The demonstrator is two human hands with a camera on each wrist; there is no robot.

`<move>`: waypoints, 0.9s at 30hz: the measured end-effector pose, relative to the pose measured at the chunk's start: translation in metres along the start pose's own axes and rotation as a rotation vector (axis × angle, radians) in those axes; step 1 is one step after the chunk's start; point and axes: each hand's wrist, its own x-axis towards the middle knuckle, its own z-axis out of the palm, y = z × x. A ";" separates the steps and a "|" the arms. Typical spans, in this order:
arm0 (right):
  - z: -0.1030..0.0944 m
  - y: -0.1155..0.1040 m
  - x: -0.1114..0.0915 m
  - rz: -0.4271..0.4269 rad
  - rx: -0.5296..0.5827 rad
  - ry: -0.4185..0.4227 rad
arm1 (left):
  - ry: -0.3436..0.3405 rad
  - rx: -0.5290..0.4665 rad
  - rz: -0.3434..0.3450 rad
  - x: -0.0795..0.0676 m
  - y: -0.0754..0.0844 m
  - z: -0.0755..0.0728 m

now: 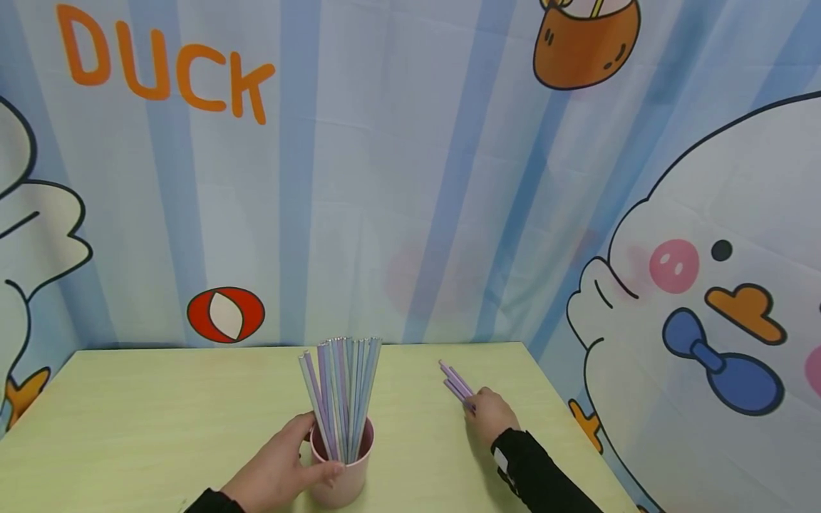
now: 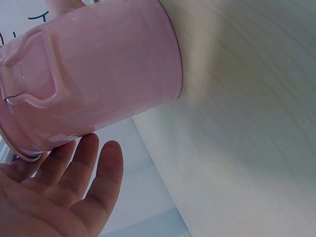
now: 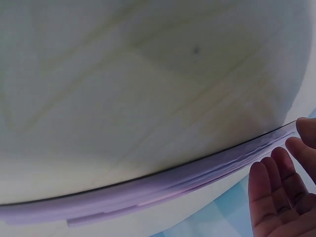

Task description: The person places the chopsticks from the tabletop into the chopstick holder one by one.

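Observation:
A pink cup (image 1: 340, 484) with a small looped side handle (image 2: 37, 71) stands upright at the near middle of the table. Shiny drinking straws (image 1: 343, 399) in lilac and silvery blue fill it, rising well above the rim. My left hand (image 1: 279, 463) grips the cup near its rim, thumb on the near side and fingers (image 2: 108, 168) round the other. To the right, my right hand (image 1: 492, 415) pinches a few lilac straws (image 1: 457, 382) by their near ends, their far ends pointing away and to the left. In the right wrist view these straws (image 3: 163, 192) stretch low along the tabletop.
The pale wood-grain table (image 1: 173, 413) ends at a back edge against a blue-and-white striped cloth (image 1: 359, 178) with cartoon prints. That cloth also runs down the table's right side, by my right sleeve (image 1: 539, 470).

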 end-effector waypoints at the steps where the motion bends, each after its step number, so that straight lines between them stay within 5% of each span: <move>1: 0.000 0.000 0.000 -0.003 -0.004 0.002 | 0.001 -0.002 -0.005 0.000 0.000 0.000; 27: 0.010 0.002 0.000 -0.044 -0.026 0.031 | 0.008 -0.012 -0.022 -0.001 0.001 0.000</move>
